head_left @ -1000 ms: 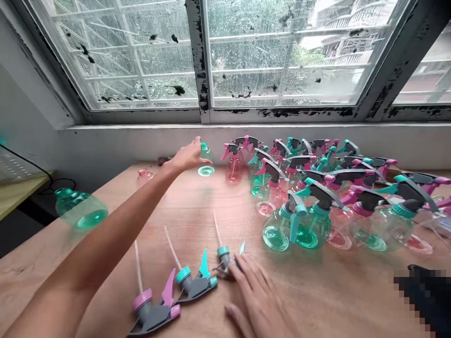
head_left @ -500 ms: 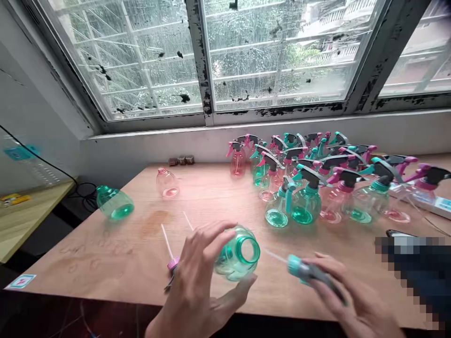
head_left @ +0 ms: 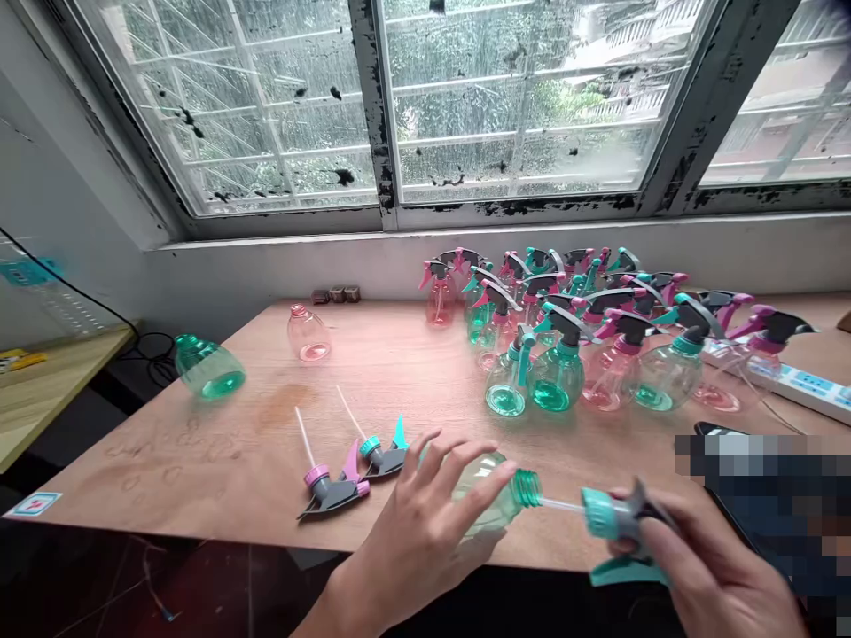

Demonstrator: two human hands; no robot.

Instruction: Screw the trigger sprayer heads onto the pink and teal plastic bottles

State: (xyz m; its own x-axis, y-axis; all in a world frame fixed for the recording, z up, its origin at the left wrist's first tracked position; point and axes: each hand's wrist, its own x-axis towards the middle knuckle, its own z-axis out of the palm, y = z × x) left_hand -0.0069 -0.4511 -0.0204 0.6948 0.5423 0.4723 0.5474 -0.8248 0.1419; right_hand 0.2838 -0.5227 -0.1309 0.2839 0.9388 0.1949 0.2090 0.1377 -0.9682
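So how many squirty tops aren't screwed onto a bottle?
3: a pink-collared spray head and a teal-collared spray head lying on the table, plus another teal one in the right hand. Others could be hidden among the crowded spray bottles.

Backlit by daylight from the window (head_left: 465, 106), bright above, dim below.
Washes out towards the upper right; leaves a pale sheen across the tabletop (head_left: 399, 350); sinks to near-black on the floor (head_left: 219, 585); stretches at the edges; softens slightly at the right hand (head_left: 722, 558); breaks into mosaic blocks at lower right.
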